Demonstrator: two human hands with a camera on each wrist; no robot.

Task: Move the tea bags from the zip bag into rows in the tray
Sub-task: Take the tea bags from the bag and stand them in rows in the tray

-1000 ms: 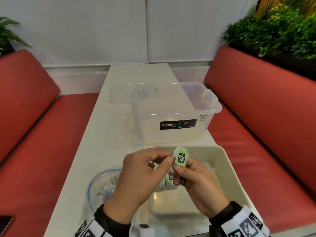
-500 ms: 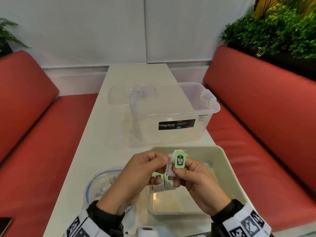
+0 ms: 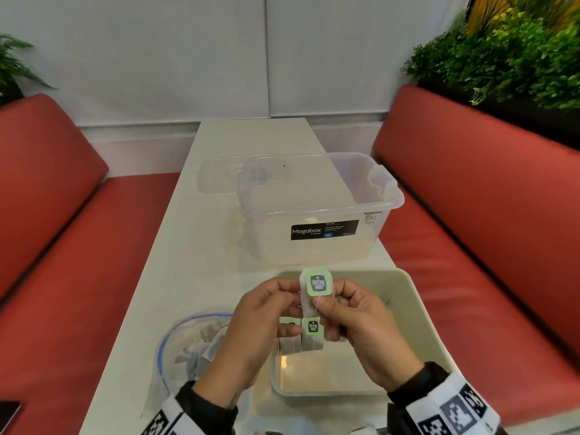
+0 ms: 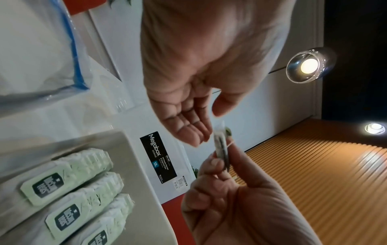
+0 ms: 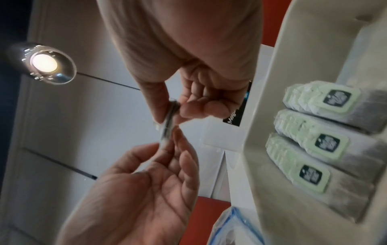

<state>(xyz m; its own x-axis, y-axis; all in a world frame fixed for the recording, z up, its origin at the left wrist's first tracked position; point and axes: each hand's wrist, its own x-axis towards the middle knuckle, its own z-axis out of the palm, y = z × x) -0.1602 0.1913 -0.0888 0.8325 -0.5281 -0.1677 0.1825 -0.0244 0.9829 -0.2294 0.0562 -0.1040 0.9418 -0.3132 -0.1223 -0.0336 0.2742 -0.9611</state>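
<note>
A tea bag (image 3: 316,287) with a green tag lying flat on it is held upright over the beige tray's (image 3: 417,309) far left corner. My left hand (image 3: 295,298) pinches its left edge with thumb and fingertip. My right hand (image 3: 329,301) pinches its lower right part. In the right wrist view the right hand (image 5: 171,109) grips the tea bag (image 5: 167,126) edge-on. Three tea bags (image 4: 83,210) lie side by side in the tray (image 4: 134,165). The open zip bag (image 3: 191,343) with several tea bags lies left of the tray.
A clear Megabox storage box (image 3: 314,215) stands just beyond the tray, its lid (image 3: 226,177) behind it to the left. Red benches (image 3: 470,246) flank the narrow white table (image 3: 194,246). A dark phone (image 3: 9,412) lies at the bottom left.
The green tag stood away from the tea bag on its string; now it lies flat against the bag. Both hands stayed together over the tray's far left corner.
</note>
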